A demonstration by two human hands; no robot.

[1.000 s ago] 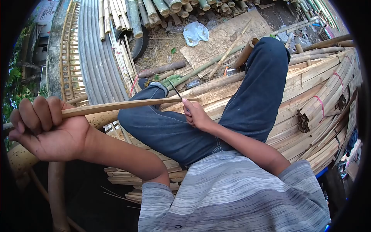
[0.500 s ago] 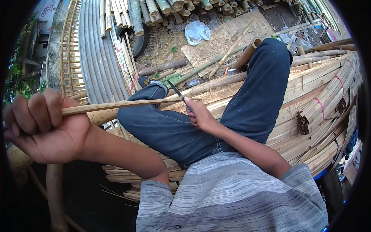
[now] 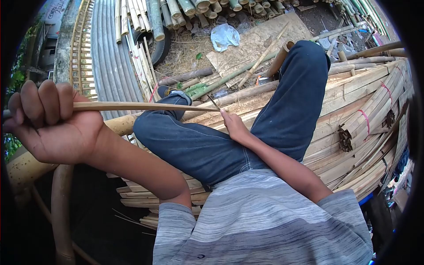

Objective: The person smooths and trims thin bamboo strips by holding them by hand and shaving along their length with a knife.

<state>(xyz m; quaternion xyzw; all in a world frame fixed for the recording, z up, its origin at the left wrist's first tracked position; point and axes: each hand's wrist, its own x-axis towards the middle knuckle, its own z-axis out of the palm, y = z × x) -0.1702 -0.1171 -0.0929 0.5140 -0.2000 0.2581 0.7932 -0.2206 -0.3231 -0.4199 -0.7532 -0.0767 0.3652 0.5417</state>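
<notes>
My left hand (image 3: 55, 123), raised at the left edge, has its fingers wrapped round one end of a long, thin bamboo strip (image 3: 141, 106). The strip runs almost level across above my bent leg. At its far end my right hand (image 3: 237, 128) is closed on a knife, whose narrow dark blade (image 3: 213, 101) points up and to the left. The blade crosses the strip close to my fingers; the knife's handle is hidden in my grip. I cannot tell whether the blade cuts into the strip.
I sit on stacked split bamboo slats (image 3: 353, 104) tied with pink string. A thick bamboo pole (image 3: 31, 172) lies at the left. Ahead are a pile of bamboo poles (image 3: 187, 9), a tyre (image 3: 162, 51), a plastic bag (image 3: 225, 37) and corrugated sheeting (image 3: 112, 57).
My left hand has risen, bringing its end of the strip up. My right hand has shifted slightly right with the knife, and less of the blade shows.
</notes>
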